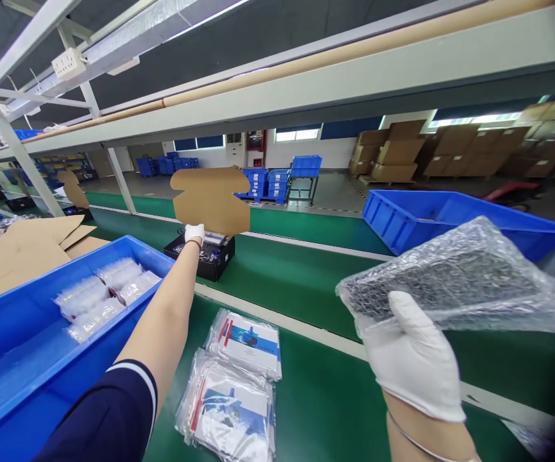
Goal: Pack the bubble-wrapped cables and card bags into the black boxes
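Observation:
My right hand (416, 359), in a white glove, is closed on a flat dark item in bubble wrap (450, 276), its thumb lying across the front. The wrapped item is held up above the green belt at the right. My left hand (194, 232), also gloved, reaches far forward to an open black box (214, 260) and touches it near its inner edge; its fingers are too small and hidden to make out. Behind that hand a brown cardboard lid (212, 200) stands upright. Inside the box, things are partly covered by my hand.
Plastic-bagged booklets (233, 404) lie in two stacks on the green belt (325, 410). A blue bin (22, 385) at the left holds several clear packets. Flat cardboard (22, 256) lies beyond it. Another blue bin (387, 224) stands back right. A white beam (306, 96) crosses overhead.

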`<state>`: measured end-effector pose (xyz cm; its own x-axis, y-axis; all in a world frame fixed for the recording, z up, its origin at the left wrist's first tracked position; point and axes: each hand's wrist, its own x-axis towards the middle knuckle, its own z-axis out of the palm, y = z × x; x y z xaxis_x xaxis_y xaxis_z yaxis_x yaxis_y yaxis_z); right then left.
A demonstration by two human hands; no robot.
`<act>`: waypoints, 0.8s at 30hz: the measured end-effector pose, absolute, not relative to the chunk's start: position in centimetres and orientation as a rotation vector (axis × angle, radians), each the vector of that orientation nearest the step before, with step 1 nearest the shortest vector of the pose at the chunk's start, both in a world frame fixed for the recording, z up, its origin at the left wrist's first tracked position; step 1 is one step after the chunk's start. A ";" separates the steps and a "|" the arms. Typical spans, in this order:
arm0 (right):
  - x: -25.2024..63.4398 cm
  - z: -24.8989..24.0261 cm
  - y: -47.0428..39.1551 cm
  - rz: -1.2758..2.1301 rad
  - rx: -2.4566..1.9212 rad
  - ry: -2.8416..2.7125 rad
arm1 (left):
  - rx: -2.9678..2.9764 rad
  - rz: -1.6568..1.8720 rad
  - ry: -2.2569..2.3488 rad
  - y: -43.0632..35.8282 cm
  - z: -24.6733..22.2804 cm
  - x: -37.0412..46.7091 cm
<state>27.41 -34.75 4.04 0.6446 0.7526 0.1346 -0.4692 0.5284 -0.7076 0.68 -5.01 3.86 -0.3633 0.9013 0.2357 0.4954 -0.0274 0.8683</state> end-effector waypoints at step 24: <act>28.0 3.0 -33.3 0.830 -0.654 -0.468 | 1.556 1.075 2.196 -0.5 0.7 -0.7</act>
<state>28.00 -33.33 2.97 0.5945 0.7938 0.1282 -0.5204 0.5014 -0.6913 -0.66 -0.51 0.74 -0.4027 0.8910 0.2095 0.7122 0.1613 0.6832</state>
